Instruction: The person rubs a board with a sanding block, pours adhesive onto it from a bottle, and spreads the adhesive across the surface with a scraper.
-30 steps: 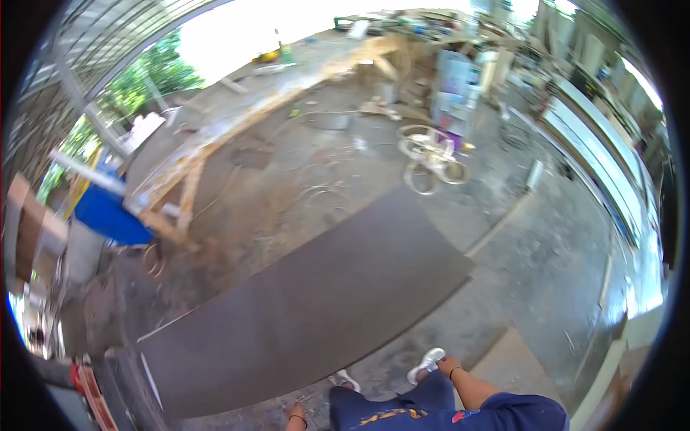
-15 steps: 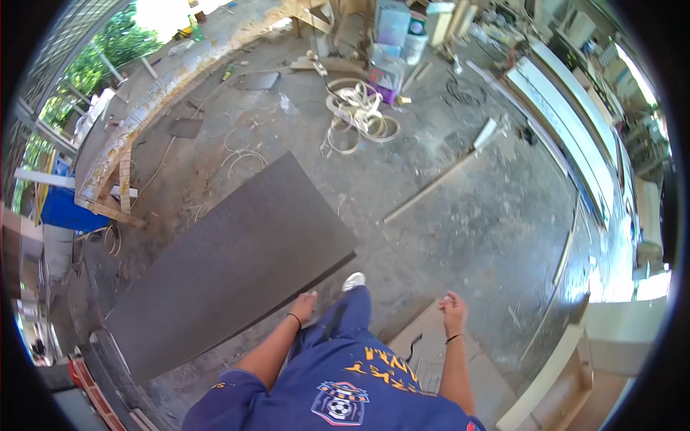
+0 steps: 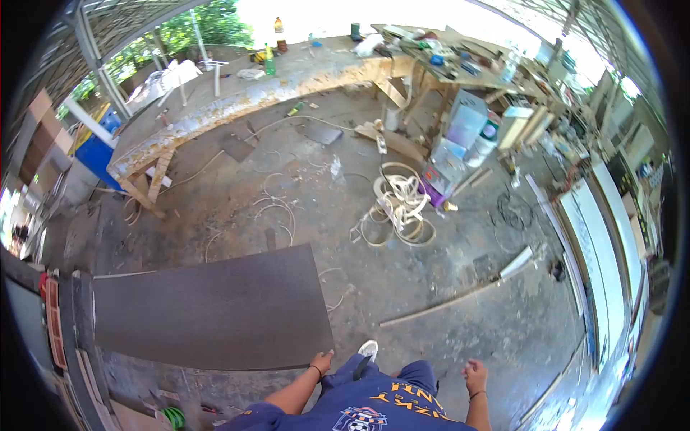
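A large dark brown board (image 3: 215, 305) lies low at the left, its long near side facing me. At its near right corner is my left hand (image 3: 322, 362), with the fingers closed on the edge. How far the fingers reach under the board is hidden. My right hand (image 3: 475, 376) hangs in the air on the other side of my body, over the floor. Its fingers are loosely bent and a little apart, with nothing visible in them. On the floor, a thin strip of wood (image 3: 438, 305) is nearest to it.
Coiled pale edging strips (image 3: 399, 205) lie ahead beside stacked tubs (image 3: 460, 147). A long worn workbench (image 3: 237, 97) curves across the back left. White panels (image 3: 593, 262) lean along the right. Green tape (image 3: 172, 417) sits near the lower left.
My view has tipped up and turned. The board has shifted left, baring a cord on the floor at its right side. My left hand now grips its corner.
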`<state>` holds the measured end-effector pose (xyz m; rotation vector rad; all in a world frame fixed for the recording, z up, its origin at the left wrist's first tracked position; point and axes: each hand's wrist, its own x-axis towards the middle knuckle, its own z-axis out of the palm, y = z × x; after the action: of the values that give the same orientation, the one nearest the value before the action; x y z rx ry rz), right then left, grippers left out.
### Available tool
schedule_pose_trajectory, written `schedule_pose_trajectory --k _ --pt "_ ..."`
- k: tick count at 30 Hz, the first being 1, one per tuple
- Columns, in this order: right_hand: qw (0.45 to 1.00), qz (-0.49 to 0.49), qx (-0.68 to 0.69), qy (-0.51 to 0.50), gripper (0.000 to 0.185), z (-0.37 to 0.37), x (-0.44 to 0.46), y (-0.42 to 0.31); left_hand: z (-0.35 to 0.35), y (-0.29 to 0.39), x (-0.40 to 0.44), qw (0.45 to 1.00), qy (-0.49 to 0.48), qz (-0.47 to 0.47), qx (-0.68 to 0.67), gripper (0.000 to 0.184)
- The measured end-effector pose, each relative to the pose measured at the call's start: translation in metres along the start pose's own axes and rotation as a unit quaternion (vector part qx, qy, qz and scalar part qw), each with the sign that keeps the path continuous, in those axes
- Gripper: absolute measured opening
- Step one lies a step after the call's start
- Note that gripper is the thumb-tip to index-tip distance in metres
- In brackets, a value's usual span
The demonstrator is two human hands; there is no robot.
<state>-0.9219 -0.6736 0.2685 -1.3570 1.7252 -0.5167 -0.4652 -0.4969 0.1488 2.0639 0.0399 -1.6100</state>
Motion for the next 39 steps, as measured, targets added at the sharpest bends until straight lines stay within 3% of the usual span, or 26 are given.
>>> schedule_pose_trajectory --k 3,7,8,9,10,11,13,15,18,20,22,24,25,27,29,31,34,35,36,37,38,39 --pt "0.999 0.014 0.029 -0.019 0.018 -0.005 0.053 -0.009 0.020 0.054 -0.012 0.993 -0.027 -0.001 -0.114 0.073" --pt "0.994 0.010 -0.006 -0.113 0.018 0.032 0.136 -0.055 0.041 0.098 0.001 0.982 0.005 0.045 -0.185 0.080" --pt "0.992 0.001 -0.012 -0.124 0.018 0.042 0.160 -0.068 0.046 0.101 0.012 0.980 0.039 0.053 -0.186 0.081" --pt "0.988 -0.077 -0.033 -0.133 0.019 0.053 0.188 -0.082 0.051 0.103 0.025 0.978 0.072 0.060 -0.186 0.081" --pt "0.976 -0.157 -0.052 -0.141 0.020 0.063 0.218 -0.098 0.054 0.104 0.038 0.979 0.089 0.040 -0.180 0.081" --pt "0.972 -0.168 -0.057 -0.152 0.020 0.073 0.247 -0.116 0.057 0.097 0.053 0.979 0.103 0.017 -0.174 0.080" --pt "0.964 -0.203 -0.027 -0.169 0.021 0.083 0.308 -0.164 0.059 0.061 0.104 0.986 0.154 -0.058 -0.022 0.076" --pt "0.954 -0.215 -0.059 -0.203 0.020 0.083 0.371 -0.234 0.084 0.032 0.120 0.951 0.204 -0.138 -0.185 0.072" --pt "0.936 -0.233 -0.051 -0.259 0.018 0.103 0.445 -0.314 0.096 0.118 0.048 0.945 0.163 -0.200 -0.199 0.069" --pt "0.919 -0.255 -0.028 -0.301 0.016 0.133 0.499 -0.371 0.108 0.145 0.067 0.953 0.252 -0.128 -0.106 0.070" --pt "0.901 -0.285 0.006 -0.327 0.015 0.168 0.538 -0.424 0.114 0.206 0.059 0.934 0.268 -0.081 -0.224 0.071" --pt "0.866 -0.333 -0.038 -0.371 0.014 0.213 0.551 -0.483 0.108 0.270 0.039 0.934 0.187 -0.050 -0.301 0.075" --pt "0.843 -0.371 -0.064 -0.384 0.014 0.240 0.551 -0.515 0.118 0.271 0.065 0.926 0.191 -0.056 -0.320 0.075" --pt "0.834 -0.328 -0.009 -0.444 0.015 0.305 0.540 -0.557 0.124 0.289 0.116 0.934 0.216 0.007 -0.283 0.080" --pt "0.794 -0.358 0.015 -0.492 0.018 0.372 0.517 -0.590 0.104 0.310 0.125 0.931 0.165 0.029 -0.324 0.088" --pt "0.749 -0.426 -0.100 -0.498 0.021 0.428 0.484 -0.627 0.077 0.331 0.138 0.867 0.096 -0.068 -0.485 0.084" --pt "0.689 -0.447 -0.126 -0.556 0.026 0.497 0.446 -0.674 0.099 0.267 0.280 0.791 0.145 -0.015 -0.594 0.080" --pt "0.664 -0.478 -0.139 -0.558 0.028 0.521 0.444 -0.694 0.071 0.274 0.269 0.883 0.196 0.078 -0.419 0.077" --pt "0.644 -0.517 -0.144 -0.545 0.029 0.537 0.433 -0.725 0.041 0.284 0.254 0.921 0.280 0.148 -0.227 0.074" --pt "0.620 -0.553 -0.152 -0.535 0.029 0.555 0.427 -0.758 0.021 0.316 0.231 0.856 0.255 0.070 -0.443 0.073" --pt "0.628 -0.537 -0.161 -0.539 0.027 0.576 0.431 -0.786 -0.004 0.360 0.189 0.742 0.218 -0.025 -0.634 0.072" --pt "0.632 -0.520 -0.168 -0.549 0.026 0.602 0.437 -0.807 -0.018 0.375 0.171 0.712 0.219 -0.027 -0.666 0.070"
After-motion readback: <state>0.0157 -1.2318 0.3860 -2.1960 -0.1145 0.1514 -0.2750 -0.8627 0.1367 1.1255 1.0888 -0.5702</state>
